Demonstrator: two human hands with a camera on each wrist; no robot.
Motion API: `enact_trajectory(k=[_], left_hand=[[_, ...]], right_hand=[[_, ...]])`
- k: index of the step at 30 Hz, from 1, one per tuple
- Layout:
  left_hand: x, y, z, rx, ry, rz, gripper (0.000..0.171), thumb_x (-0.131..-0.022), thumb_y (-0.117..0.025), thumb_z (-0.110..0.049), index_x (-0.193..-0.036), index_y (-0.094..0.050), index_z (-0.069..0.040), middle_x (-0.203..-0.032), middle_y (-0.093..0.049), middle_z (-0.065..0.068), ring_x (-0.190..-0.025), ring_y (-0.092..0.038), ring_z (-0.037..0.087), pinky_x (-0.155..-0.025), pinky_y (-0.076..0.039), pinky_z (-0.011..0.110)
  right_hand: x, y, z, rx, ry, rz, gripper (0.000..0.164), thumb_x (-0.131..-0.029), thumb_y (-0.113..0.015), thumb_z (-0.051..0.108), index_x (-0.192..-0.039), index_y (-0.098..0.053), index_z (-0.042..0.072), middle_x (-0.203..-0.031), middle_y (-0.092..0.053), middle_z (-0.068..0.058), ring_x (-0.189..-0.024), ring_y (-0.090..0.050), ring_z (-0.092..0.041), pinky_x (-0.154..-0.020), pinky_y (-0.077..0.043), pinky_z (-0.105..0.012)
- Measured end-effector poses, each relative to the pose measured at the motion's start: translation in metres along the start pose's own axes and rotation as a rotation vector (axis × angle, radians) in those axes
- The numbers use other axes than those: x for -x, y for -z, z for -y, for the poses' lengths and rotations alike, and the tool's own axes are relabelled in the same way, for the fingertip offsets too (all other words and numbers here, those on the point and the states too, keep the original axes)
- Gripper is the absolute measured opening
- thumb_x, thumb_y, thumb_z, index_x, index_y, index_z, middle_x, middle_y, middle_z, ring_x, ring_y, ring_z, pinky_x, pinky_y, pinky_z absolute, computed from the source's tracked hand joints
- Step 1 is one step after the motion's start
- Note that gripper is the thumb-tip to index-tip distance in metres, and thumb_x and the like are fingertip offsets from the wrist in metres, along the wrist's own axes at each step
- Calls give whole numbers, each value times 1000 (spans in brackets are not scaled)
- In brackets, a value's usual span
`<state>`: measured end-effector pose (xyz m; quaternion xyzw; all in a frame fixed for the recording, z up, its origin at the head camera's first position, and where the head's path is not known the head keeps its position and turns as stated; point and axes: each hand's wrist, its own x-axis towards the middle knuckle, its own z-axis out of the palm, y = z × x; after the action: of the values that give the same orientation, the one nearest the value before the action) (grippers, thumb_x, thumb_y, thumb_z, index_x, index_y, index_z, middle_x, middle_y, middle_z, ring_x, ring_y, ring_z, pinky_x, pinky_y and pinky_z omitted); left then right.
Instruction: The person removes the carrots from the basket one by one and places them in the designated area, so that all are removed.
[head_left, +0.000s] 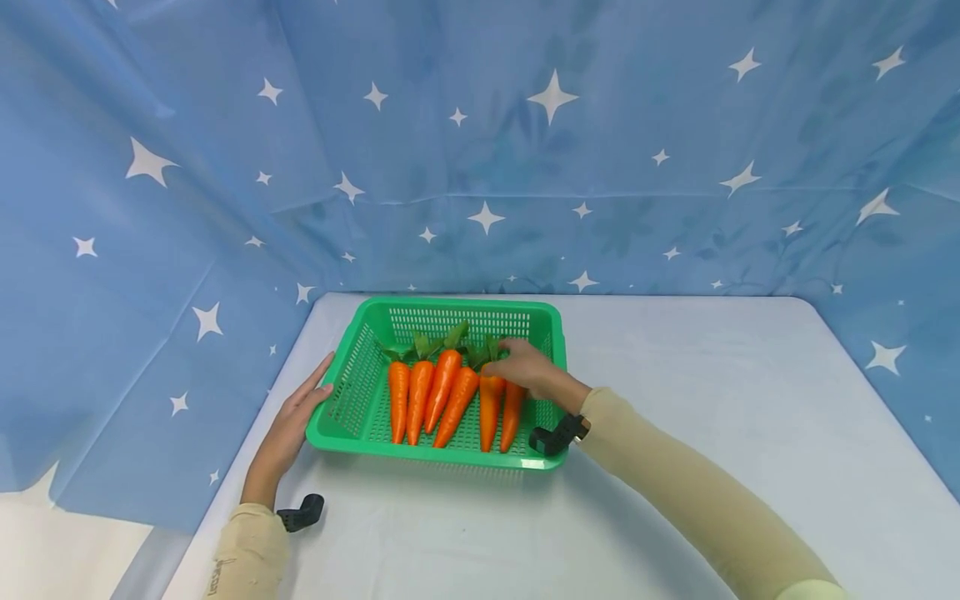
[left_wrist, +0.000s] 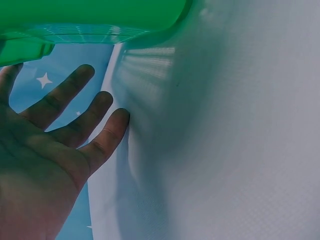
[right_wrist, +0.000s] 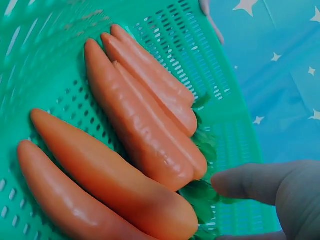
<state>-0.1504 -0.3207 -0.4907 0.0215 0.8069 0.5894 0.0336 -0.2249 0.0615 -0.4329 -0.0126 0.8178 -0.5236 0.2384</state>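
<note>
Several orange carrots with green leafy tops lie side by side in a green plastic basket. My right hand reaches in over the basket's right side, at the leafy ends of the two rightmost carrots. In the right wrist view its thumb stretches straight out beside the leaves; the other fingers are mostly out of frame. At the basket's left side, my left hand rests against the rim with its fingers extended. The left wrist view shows this hand with spread fingers below the basket.
A white table carries the basket at its left back part. Blue cloth with white stars hangs behind it and along both sides. Each wrist wears a small black camera.
</note>
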Motion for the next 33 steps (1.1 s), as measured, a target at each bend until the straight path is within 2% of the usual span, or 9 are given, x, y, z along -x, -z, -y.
enact_trajectory(k=[4, 7, 9, 14, 19, 23, 26, 31, 33], left_hand=[[-1, 0, -2, 9, 11, -2, 60, -116, -45, -42, -172, -25, -34, -179, -12, 0, -163, -7, 29, -123, -15, 64], [-1, -1, -3, 5, 15, 0, 60, -116, -45, -42, -172, -24, -34, -179, -12, -1, -163, -8, 28, -122, -19, 59], [-2, -1, -4, 4, 18, 7, 60, -116, -44, -42, -172, -23, -35, -179, -11, -1, -162, -10, 28, -120, -24, 51], [-2, -1, -3, -2, 17, 11, 59, -116, -44, -43, -172, -24, -37, -179, -12, -1, -160, -16, 27, -109, -32, 30], [0, -1, -2, 7, 14, 8, 59, -117, -43, -44, -172, -24, -37, -178, -13, -2, -157, -22, 24, -103, -36, 21], [1, -2, 1, 20, 11, 4, 58, -117, -44, -44, -171, -26, -37, -178, -14, -5, -158, -20, 22, -102, -36, 14], [2, -2, 1, 16, 4, 1, 58, -117, -44, -43, -171, -26, -37, -178, -14, -6, -160, -14, 22, -102, -34, 12], [1, -2, 2, 24, 1, 3, 58, -117, -44, -43, -171, -26, -38, -178, -14, -5, -160, -16, 24, -102, -35, 13], [1, -2, 2, 25, 0, 2, 58, -117, -45, -43, -171, -27, -37, -178, -14, -5, -159, -16, 24, -101, -36, 13]], right_hand=[[-4, -2, -3, 48, 33, -8, 70, -96, -71, 4, -159, -44, -4, -162, -40, -27, -132, -54, -41, -104, -50, -59], [-8, -4, -7, 94, 65, -15, 72, -91, -74, 0, -157, -48, -5, -156, -48, -27, -116, -61, -35, -93, -56, -49], [-11, -5, -9, 124, 83, -23, 74, -88, -76, -2, -156, -49, -5, -151, -53, -27, -103, -62, -30, -84, -57, -43], [-14, -7, -13, 169, 104, -35, 75, -87, -77, -5, -156, -50, -5, -149, -57, -27, -81, -53, -24, -70, -49, -36], [-16, -8, -14, 263, 144, -45, 71, -84, -68, -13, -153, -53, -8, -149, -57, -27, -70, -43, -21, -60, -40, -32], [-15, -10, -13, 315, 171, -53, 70, -81, -65, -16, -150, -55, -10, -147, -59, -28, -69, -42, -22, -58, -36, -32], [-16, -11, -13, 345, 186, -66, 68, -82, -67, -14, -149, -56, -11, -146, -60, -28, -76, -49, -23, -60, -39, -31], [-18, -11, -13, 357, 185, -72, 65, -85, -69, -11, -149, -56, -11, -146, -60, -28, -81, -54, -24, -63, -43, -31], [-18, -10, -13, 350, 183, -69, 65, -86, -69, -10, -150, -55, -10, -147, -59, -28, -77, -52, -22, -62, -41, -31]])
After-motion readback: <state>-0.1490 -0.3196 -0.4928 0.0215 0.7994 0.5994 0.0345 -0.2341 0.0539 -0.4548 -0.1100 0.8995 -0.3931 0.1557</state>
